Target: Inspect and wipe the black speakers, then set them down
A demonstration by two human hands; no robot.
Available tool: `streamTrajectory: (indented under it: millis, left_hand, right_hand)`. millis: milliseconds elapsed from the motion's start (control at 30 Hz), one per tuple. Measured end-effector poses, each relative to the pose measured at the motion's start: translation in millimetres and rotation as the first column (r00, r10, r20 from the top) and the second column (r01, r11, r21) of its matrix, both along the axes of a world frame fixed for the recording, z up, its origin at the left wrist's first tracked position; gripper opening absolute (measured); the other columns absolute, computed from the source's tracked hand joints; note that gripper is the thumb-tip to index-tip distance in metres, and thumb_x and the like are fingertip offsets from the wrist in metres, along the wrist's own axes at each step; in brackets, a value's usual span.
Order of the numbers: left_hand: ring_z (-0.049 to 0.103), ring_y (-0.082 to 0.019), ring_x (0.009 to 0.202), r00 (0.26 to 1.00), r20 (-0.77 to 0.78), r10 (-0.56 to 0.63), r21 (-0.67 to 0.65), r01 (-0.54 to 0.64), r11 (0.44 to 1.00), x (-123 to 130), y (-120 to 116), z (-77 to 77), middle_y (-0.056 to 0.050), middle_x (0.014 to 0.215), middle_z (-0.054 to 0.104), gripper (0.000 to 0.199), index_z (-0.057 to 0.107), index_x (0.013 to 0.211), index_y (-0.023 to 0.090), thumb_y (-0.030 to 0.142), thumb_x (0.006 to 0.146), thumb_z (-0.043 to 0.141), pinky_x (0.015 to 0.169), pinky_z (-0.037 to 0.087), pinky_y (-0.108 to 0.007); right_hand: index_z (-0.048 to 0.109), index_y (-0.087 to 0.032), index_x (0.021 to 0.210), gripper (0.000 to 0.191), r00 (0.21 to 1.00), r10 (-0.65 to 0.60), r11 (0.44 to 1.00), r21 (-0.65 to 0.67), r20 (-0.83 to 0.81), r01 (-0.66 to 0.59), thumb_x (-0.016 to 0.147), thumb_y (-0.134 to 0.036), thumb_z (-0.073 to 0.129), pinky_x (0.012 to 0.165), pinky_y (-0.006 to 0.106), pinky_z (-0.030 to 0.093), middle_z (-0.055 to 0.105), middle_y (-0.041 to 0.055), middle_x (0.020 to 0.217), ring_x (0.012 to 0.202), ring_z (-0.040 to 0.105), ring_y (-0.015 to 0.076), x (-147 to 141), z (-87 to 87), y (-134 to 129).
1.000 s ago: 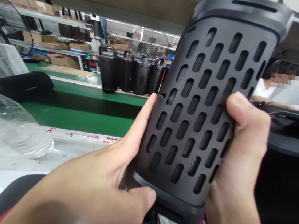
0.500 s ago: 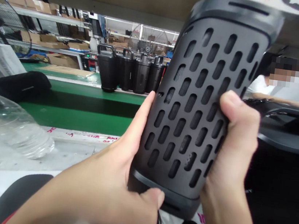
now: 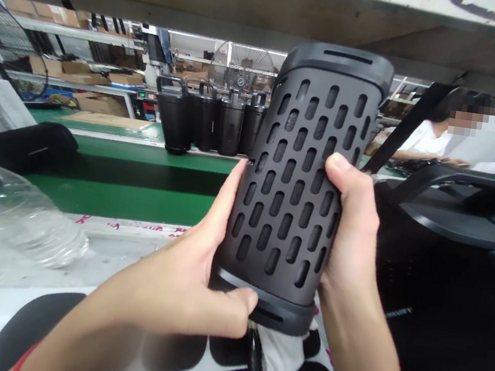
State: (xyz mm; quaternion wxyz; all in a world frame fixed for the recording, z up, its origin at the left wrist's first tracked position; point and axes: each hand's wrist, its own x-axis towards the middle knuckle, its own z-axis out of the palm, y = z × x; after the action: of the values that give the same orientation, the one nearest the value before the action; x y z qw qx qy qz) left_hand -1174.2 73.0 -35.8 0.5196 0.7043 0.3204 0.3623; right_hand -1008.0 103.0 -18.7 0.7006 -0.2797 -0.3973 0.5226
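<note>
Left hand clamped on casing, low left; right hand clamped on its right side. Bottle lies left.

- Factory workshop, as seen from your seat at a production line.
- Long green work surface, belt-like, running across your view beyond the near ledge.
- Row of similar black handled units on its far side, indicating work in quantity.
- Behind them, machine with an upright column and metal shelving with cardboard boxes.
- Wire-guarded fan, of industrial pattern.
- To your right, a co-worker in white, seen beyond a dark post.
</note>
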Motion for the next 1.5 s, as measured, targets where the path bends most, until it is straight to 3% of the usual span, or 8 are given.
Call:
streamTrajectory:
  millis: [133, 300, 533, 800, 1000, 1167, 1333, 1500]
  left_hand:
    - [0.069, -0.028, 0.114, 0.995, 0.041, -0.086, -0.058, 0.088, 0.994, -2, 2, 1.4, 0.004, 0.169, 0.008, 0.117, -0.015, 0.153, 0.051, 0.016, 0.078, 0.068, 0.085, 0.064, -0.032]
    - [0.07, -0.027, 0.111, 0.988, 0.072, -0.14, -0.071, 0.145, 0.987, -3, 1, 0.2, 0.001, 0.166, 0.023, 0.116, -0.017, 0.153, 0.049, 0.013, 0.079, 0.065, 0.083, 0.064, -0.032]
    - [0.021, -0.027, 0.154, 0.995, 0.059, -0.077, -0.014, 0.077, 0.997, -1, 3, -2.1, 0.012, 0.168, 0.003, 0.109, -0.014, 0.155, 0.044, 0.019, 0.085, 0.065, 0.114, 0.046, -0.031]
    - [0.02, -0.013, 0.154, 0.996, 0.055, -0.064, 0.014, 0.063, 0.998, 0, 3, -5.0, 0.014, 0.168, 0.009, 0.097, -0.015, 0.154, 0.044, 0.033, 0.095, 0.061, 0.12, 0.032, -0.026]
    - [-0.002, -0.014, 0.156, 0.996, -0.056, -0.063, 0.063, 0.066, 0.996, -7, 4, -3.7, 0.022, 0.166, -0.007, 0.095, -0.016, 0.152, 0.049, 0.038, 0.095, 0.058, 0.125, 0.021, -0.032]
    - [-0.015, -0.015, 0.153, 0.993, -0.082, -0.088, 0.003, 0.088, 0.996, -9, 3, 0.5, 0.026, 0.163, -0.009, 0.096, -0.022, 0.15, 0.049, 0.032, 0.094, 0.054, 0.124, 0.027, -0.034]
    - [-0.007, -0.013, 0.155, 0.998, -0.047, -0.05, 0.01, 0.051, 0.999, -6, 4, -3.8, 0.027, 0.163, -0.007, 0.096, -0.016, 0.151, 0.05, 0.038, 0.094, 0.06, 0.124, 0.025, -0.027]
    - [0.027, -0.015, 0.151, 0.985, 0.134, 0.104, -0.08, -0.094, 0.992, 4, 15, -6.5, 0.016, 0.165, 0.024, 0.085, 0.008, 0.157, 0.043, 0.044, 0.092, 0.063, 0.119, 0.033, -0.02]
  right_hand:
    - [0.071, -0.025, 0.101, 0.025, 1.0, 0.01, 0.999, 0.05, 0.011, -0.01, 0.083, -0.043, 0.069, 0.085, 0.029, 0.06, 0.076, -0.0005, 0.098, 0.098, 0.073, 0.0212, 0, -5.2, 2]
    - [0.07, -0.024, 0.102, 0.025, 0.999, 0.036, 0.999, 0.038, 0.001, -0.036, 0.084, -0.041, 0.069, 0.087, 0.029, 0.059, 0.076, -0.0001, 0.098, 0.096, 0.073, 0.0202, 1, -5.0, 3]
    - [0.069, -0.02, 0.106, 0.032, 1.0, 0.003, 1.0, 0.012, -0.012, -0.003, 0.082, -0.041, 0.071, 0.088, 0.032, 0.06, 0.076, 0.0032, 0.098, 0.095, 0.073, 0.0218, -3, -0.8, 0]
    - [0.068, -0.025, 0.102, 0.03, 0.994, 0.111, 0.994, 0.005, 0.021, -0.111, 0.08, -0.044, 0.075, 0.086, 0.034, 0.061, 0.075, 0.0002, 0.099, 0.104, 0.07, 0.0256, 7, -4.5, 3]
    - [0.066, -0.025, 0.106, 0.033, 0.991, 0.126, 0.992, 0.012, 0.05, -0.127, 0.081, -0.045, 0.073, 0.089, 0.036, 0.061, 0.075, 0.0004, 0.103, 0.109, 0.069, 0.0273, 7, -5.9, 5]
    - [0.064, -0.026, 0.109, 0.036, 0.987, 0.108, 0.994, -0.003, 0.121, -0.109, 0.082, -0.048, 0.069, 0.091, 0.038, 0.061, 0.075, 0.0009, 0.105, 0.111, 0.069, 0.0286, 8, -4.5, 5]
    - [0.064, -0.026, 0.112, 0.038, 0.988, 0.087, 0.996, -0.02, 0.127, -0.085, 0.082, -0.049, 0.068, 0.094, 0.039, 0.06, 0.075, 0.0007, 0.109, 0.114, 0.068, 0.0288, 6, -4.3, 4]
    - [0.064, -0.027, 0.12, 0.047, 0.991, 0.118, 0.988, -0.105, 0.061, -0.111, 0.081, -0.051, 0.073, 0.098, 0.036, 0.058, 0.072, -0.0006, 0.118, 0.118, 0.065, 0.026, 8, -7.8, 13]
